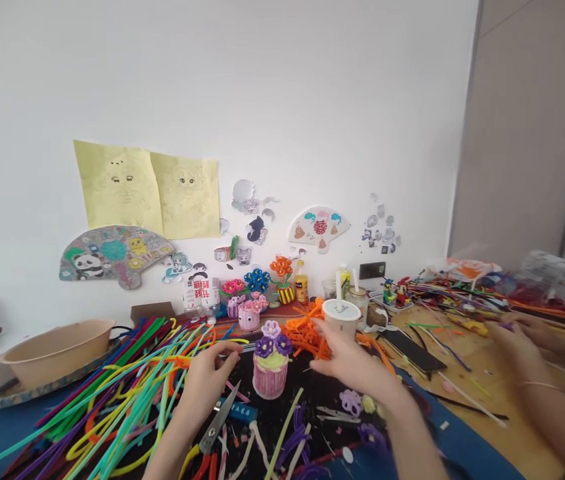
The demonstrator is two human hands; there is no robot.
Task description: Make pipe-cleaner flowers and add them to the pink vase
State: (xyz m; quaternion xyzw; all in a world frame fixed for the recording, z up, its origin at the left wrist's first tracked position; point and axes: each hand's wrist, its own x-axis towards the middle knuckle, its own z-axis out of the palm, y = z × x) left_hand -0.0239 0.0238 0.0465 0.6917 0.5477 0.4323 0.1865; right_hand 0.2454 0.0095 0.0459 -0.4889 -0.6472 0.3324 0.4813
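Observation:
A small pink striped flower pot [269, 380] made of pipe cleaners stands upright on the dark mat, topped with purple flowers [272, 343]. Left of it is my left hand [211, 373], apart from the pot, its fingers loosely bent with a gap to the thumb; I see nothing held. My right hand [340, 357] is raised to the pot's right, thumb and fingers spread, with nothing in them. Orange pipe cleaners [307, 333] lie behind its fingertips, beside a lidded white cup [341, 312]. Below my left hand are scissors [220, 420] with their blade showing.
Loose coloured pipe cleaners [127, 400] heap at the left, before a beige basin [57, 350]. Finished pipe-cleaner flower pots [249, 315] and bottles [301, 283] line the wall. A black phone-like slab [415, 350] lies rightward. Another person's hands [522, 347] are at the far right.

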